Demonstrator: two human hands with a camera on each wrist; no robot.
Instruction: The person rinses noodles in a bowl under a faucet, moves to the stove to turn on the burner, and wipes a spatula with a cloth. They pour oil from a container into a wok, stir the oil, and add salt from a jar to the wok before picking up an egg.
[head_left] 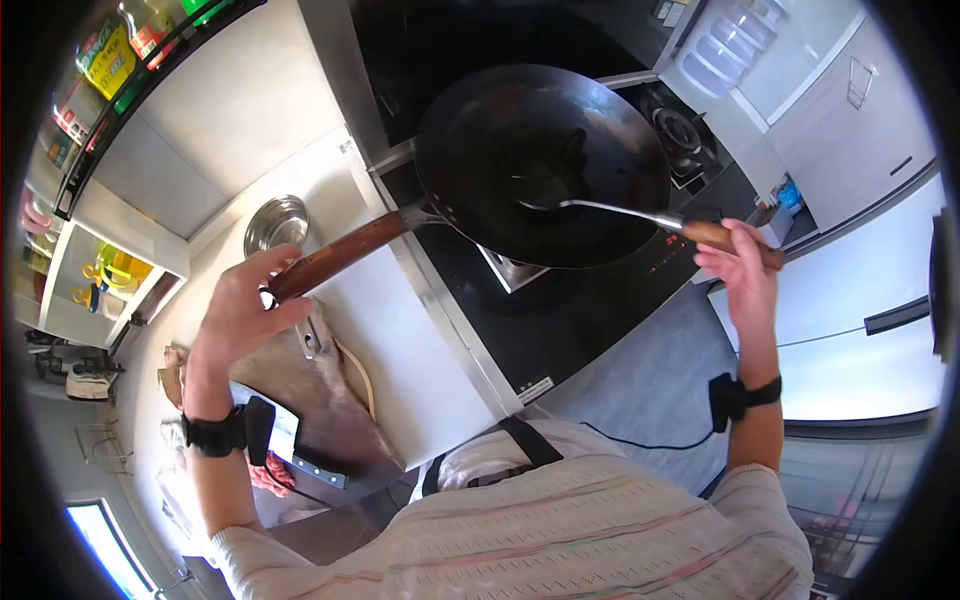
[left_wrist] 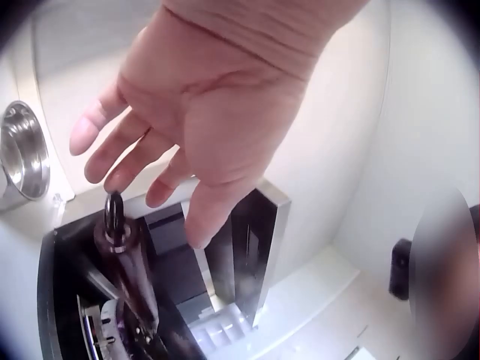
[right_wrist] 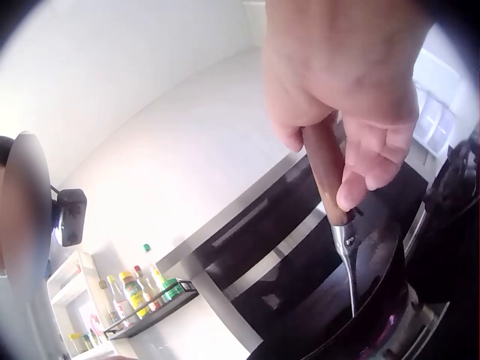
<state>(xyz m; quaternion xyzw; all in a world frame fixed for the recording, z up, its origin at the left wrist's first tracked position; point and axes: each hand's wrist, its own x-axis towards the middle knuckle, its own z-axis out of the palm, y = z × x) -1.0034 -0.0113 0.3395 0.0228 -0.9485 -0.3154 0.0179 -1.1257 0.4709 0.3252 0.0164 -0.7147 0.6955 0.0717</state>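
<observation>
A large dark wok sits over the black stovetop, its brown wooden handle pointing to the left. My left hand is at the free end of that handle, thumb and fingers spread on either side. In the left wrist view, the fingers of the left hand are loosely extended, with the metal hanging ring of the handle just below the fingertips. My right hand grips the wooden grip of a metal ladle. The ladle's far end is down inside the wok, where its dark head blends in.
A second burner is at the right of the stovetop. On the left counter are a steel bowl, a brown cutting board, a cleaver and red meat. A rack of seasoning bottles hangs on the wall.
</observation>
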